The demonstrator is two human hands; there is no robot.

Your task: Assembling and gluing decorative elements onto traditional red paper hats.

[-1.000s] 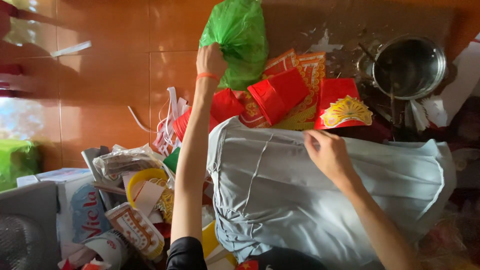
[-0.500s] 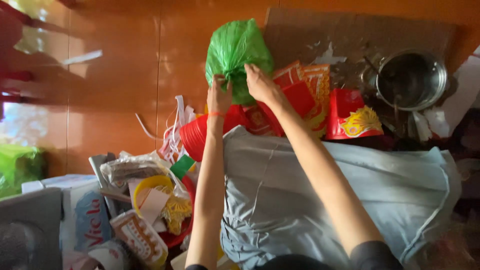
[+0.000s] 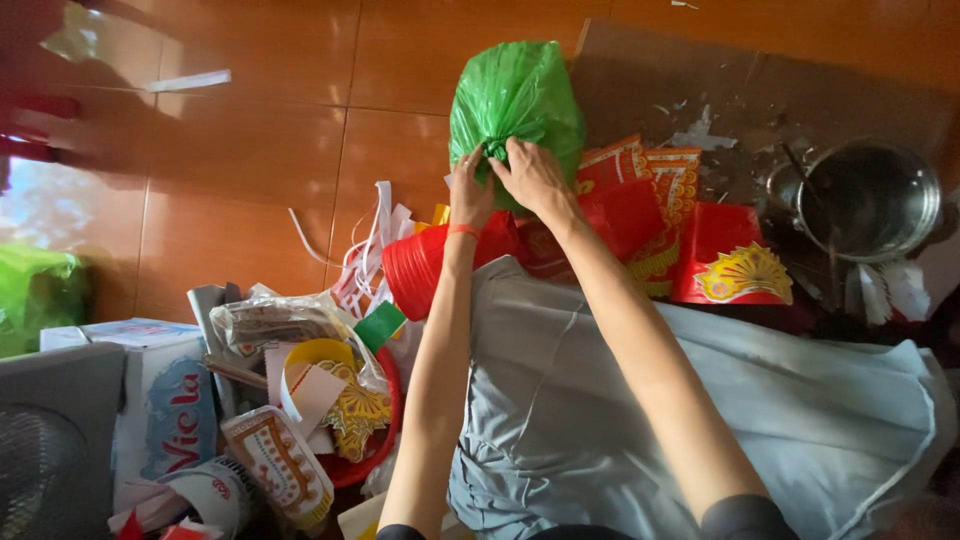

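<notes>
A filled green plastic bag [image 3: 516, 92] rests on the orange tiled floor ahead of me. My left hand [image 3: 469, 190] grips its near edge, a red band on the wrist. My right hand [image 3: 533, 172] pinches the same gathered part of the bag just beside it. Both arms reach out over a grey cloth [image 3: 700, 400] that lies across my lap. Red and gold paper pieces [image 3: 650, 210] lie right behind the hands, partly under the bag.
A steel pot [image 3: 868, 200] sits at the right on a brown cardboard sheet [image 3: 700, 80]. A red basket [image 3: 370, 440] of paper scraps and wrapped packets, a white box [image 3: 160, 400] and a fan [image 3: 50, 460] crowd the left. Another green bag [image 3: 35, 295] lies at the far left.
My right hand left the grey cloth and joined the left hand on the green bag. The bag has come down from being held up and both hands now gather its near end.
</notes>
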